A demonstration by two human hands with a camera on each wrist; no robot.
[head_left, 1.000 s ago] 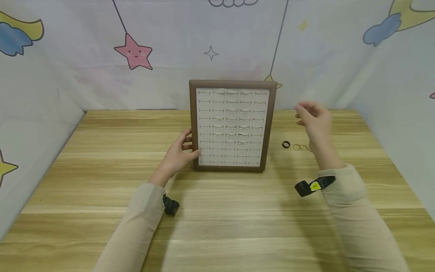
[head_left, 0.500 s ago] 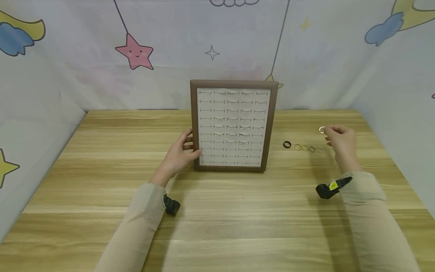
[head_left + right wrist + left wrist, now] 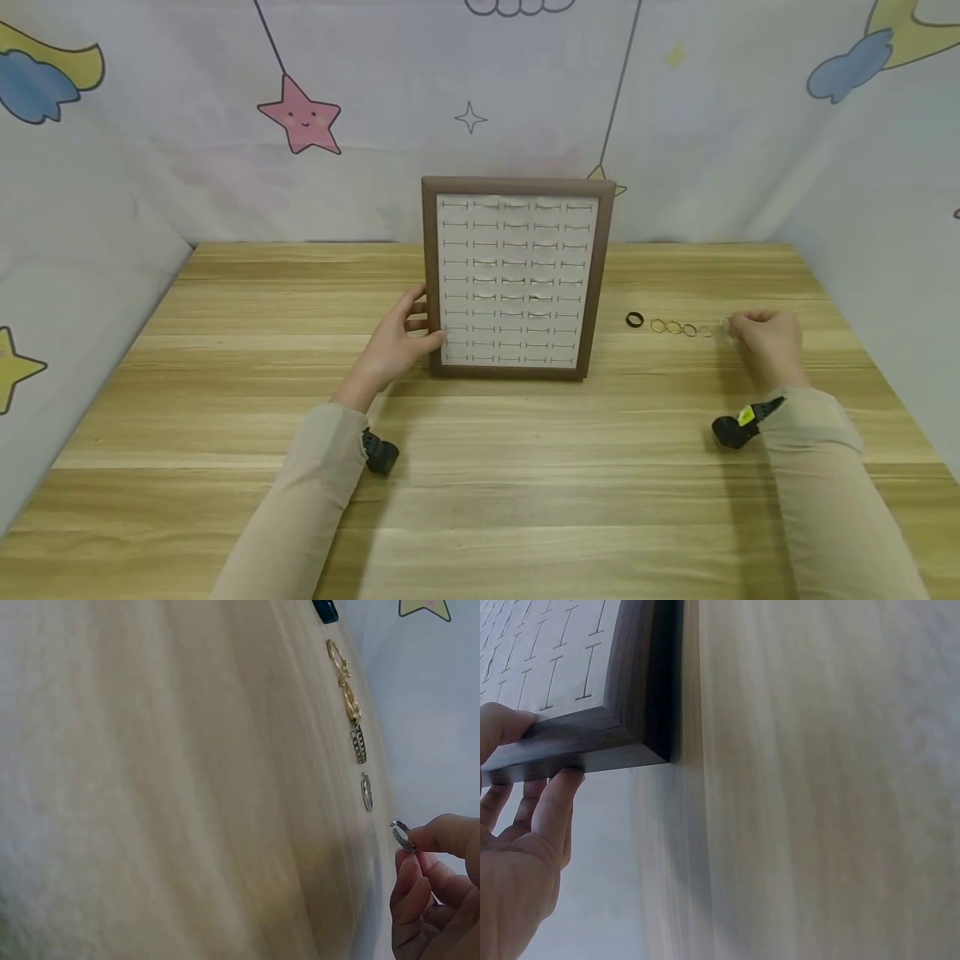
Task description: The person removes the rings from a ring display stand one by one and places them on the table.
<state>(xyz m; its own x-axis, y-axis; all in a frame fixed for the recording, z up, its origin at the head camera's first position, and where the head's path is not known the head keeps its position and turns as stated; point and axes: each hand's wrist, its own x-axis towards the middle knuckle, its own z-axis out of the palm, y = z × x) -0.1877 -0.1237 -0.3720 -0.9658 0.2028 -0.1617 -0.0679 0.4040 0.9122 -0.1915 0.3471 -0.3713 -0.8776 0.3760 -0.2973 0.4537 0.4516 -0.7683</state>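
Observation:
A ring display board (image 3: 513,335) with a brown wooden frame and a white slotted face stands upright on the table. My left hand (image 3: 396,340) grips its left side, thumb on the front edge and fingers against the frame's side. Between thumb and forefinger, my right hand (image 3: 772,342) pinches a silver ring (image 3: 401,835) with a beaded-looking band, at the right end of a row of rings. That row runs from a black ring (image 3: 634,319) through two gold rings (image 3: 657,326) and a dark patterned ring (image 3: 358,744) to a thin silver ring (image 3: 367,792).
The wooden table (image 3: 480,483) extends in front of the board and to both sides. A white cloth backdrop (image 3: 375,100) printed with stars and clouds hangs behind it. Each wrist wears a small black camera, such as the right camera (image 3: 731,432).
My right hand has moved right and down to the table with the silver ring, to the end of the row. The left hand and the board have stayed in place.

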